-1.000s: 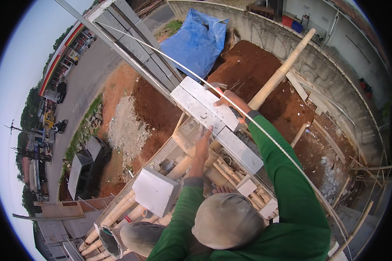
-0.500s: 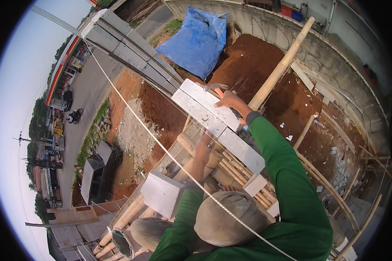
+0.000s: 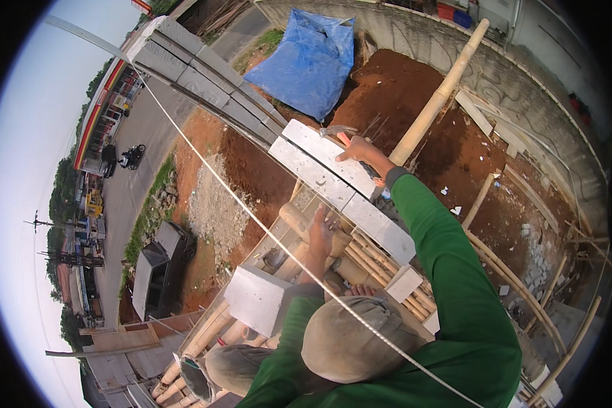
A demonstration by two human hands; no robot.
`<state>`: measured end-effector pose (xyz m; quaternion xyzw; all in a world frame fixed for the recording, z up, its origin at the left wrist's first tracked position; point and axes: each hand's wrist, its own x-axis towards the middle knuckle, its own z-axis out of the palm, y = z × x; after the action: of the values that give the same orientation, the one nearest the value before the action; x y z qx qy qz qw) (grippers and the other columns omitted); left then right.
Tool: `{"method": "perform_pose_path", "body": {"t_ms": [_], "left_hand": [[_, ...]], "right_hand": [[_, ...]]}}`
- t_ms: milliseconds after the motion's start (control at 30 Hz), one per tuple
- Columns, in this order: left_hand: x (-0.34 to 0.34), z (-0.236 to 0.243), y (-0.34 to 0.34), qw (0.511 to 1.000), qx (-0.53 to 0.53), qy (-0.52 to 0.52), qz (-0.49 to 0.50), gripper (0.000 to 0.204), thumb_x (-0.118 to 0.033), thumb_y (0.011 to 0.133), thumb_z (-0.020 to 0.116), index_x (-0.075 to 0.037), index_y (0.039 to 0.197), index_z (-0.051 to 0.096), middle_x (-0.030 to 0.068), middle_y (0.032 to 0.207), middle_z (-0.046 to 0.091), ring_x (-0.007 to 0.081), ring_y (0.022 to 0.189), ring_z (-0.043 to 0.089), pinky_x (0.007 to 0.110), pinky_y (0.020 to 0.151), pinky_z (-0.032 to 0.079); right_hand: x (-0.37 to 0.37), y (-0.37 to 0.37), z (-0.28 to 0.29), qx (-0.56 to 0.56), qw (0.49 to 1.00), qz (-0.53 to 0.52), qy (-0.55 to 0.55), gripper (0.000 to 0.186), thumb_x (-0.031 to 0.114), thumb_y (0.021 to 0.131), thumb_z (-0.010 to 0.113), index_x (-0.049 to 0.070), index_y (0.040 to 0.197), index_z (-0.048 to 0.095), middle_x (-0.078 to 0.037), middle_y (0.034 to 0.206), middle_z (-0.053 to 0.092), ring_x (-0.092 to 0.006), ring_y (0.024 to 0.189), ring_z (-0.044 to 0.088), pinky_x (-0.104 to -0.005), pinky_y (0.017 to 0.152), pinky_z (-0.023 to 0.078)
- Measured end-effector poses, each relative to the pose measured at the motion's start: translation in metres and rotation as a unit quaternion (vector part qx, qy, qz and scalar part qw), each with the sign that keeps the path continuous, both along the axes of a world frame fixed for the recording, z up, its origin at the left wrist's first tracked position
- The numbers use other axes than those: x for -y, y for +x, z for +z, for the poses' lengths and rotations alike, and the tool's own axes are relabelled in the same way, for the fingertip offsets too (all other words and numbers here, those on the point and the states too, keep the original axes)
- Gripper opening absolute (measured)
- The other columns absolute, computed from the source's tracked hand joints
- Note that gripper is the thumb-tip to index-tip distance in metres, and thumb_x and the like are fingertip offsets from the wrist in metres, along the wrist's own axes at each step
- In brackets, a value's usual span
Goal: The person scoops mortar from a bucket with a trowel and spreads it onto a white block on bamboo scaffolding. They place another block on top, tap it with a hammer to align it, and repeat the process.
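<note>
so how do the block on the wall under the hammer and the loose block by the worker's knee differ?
The wall block is laid flat in the top course, end to end with others; the loose block sits alone on the bamboo scaffold. A hand with a hammer rests on the wall block; nothing touches the loose block. Both are light grey rectangular masonry blocks.

This is a building site, outdoors and high up. A wall of grey blocks (image 3: 333, 173) is half built. Bamboo poles (image 3: 436, 102) make a platform. Below lie red dirt (image 3: 387, 88), a gravel pile (image 3: 214, 211) and a blue sheet (image 3: 309, 61).
</note>
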<state>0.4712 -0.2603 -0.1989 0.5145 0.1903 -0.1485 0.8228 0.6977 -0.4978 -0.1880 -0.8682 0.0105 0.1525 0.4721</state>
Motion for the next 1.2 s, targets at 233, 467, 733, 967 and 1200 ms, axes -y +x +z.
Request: {"method": "perform_pose_path", "body": {"t_ms": [233, 467, 733, 967, 1200], "left_hand": [[0.01, 0.015, -0.011, 0.994, -0.049, 0.007, 0.096, 0.076, -0.051, 0.108, 0.064, -0.001, 0.161, 0.043, 0.0135, 0.155, 0.056, 0.0354, 0.134, 0.06, 0.046, 0.109, 0.049], [0.0, 0.015, -0.02, 0.989, -0.002, -0.012, 0.147, 0.07, -0.049, 0.108, 0.063, 0.001, 0.155, 0.05, 0.0134, 0.154, 0.059, 0.0302, 0.137, 0.059, 0.044, 0.108, 0.048], [-0.008, 0.018, -0.018, 0.973, -0.019, -0.003, 0.231, 0.051, -0.043, 0.109, 0.063, -0.001, 0.139, 0.066, 0.0083, 0.135, 0.07, 0.0217, 0.111, 0.069, 0.034, 0.081, 0.055], [-0.021, 0.018, -0.025, 0.971, -0.032, 0.038, 0.234, 0.042, -0.039, 0.109, 0.066, -0.002, 0.129, 0.068, 0.0112, 0.121, 0.074, 0.0236, 0.109, 0.071, 0.036, 0.088, 0.056], [0.011, 0.12, -0.016, 0.93, 0.103, 0.171, 0.31, 0.044, -0.041, 0.105, 0.068, 0.002, 0.113, 0.073, 0.0121, 0.098, 0.076, 0.0204, 0.097, 0.069, 0.037, 0.091, 0.053]], "right_hand": [[0.005, 0.0, -0.009, -0.026, 0.997, -0.003, 0.073, 0.059, 0.042, 0.068, 0.101, -0.006, 0.082, 0.07, -0.013, 0.074, 0.065, -0.026, 0.067, 0.064, -0.0416, 0.066, 0.049], [0.025, 0.003, 0.028, -0.05, 0.997, 0.027, 0.059, 0.056, 0.049, 0.076, 0.097, 0.004, 0.075, 0.066, 0.0, 0.065, 0.054, -0.0166, 0.056, 0.053, -0.0364, 0.053, 0.039], [0.026, -0.018, 0.063, -0.072, 0.987, -0.007, 0.144, 0.054, 0.043, 0.086, 0.092, -0.002, 0.104, 0.068, -0.017, 0.113, 0.068, -0.0301, 0.119, 0.065, -0.0483, 0.102, 0.056], [0.028, -0.036, 0.089, 0.076, 0.995, 0.004, 0.059, 0.036, 0.033, 0.09, 0.089, 0.002, 0.098, 0.073, 0.006, 0.067, 0.055, -0.0058, 0.056, 0.046, -0.0285, 0.052, 0.035], [-0.008, -0.086, 0.234, 0.246, 0.959, 0.108, -0.089, 0.049, 0.046, 0.115, 0.054, 0.006, 0.086, 0.057, 0.003, 0.071, 0.04, -0.0121, 0.065, 0.037, -0.0348, 0.06, 0.035]]}}
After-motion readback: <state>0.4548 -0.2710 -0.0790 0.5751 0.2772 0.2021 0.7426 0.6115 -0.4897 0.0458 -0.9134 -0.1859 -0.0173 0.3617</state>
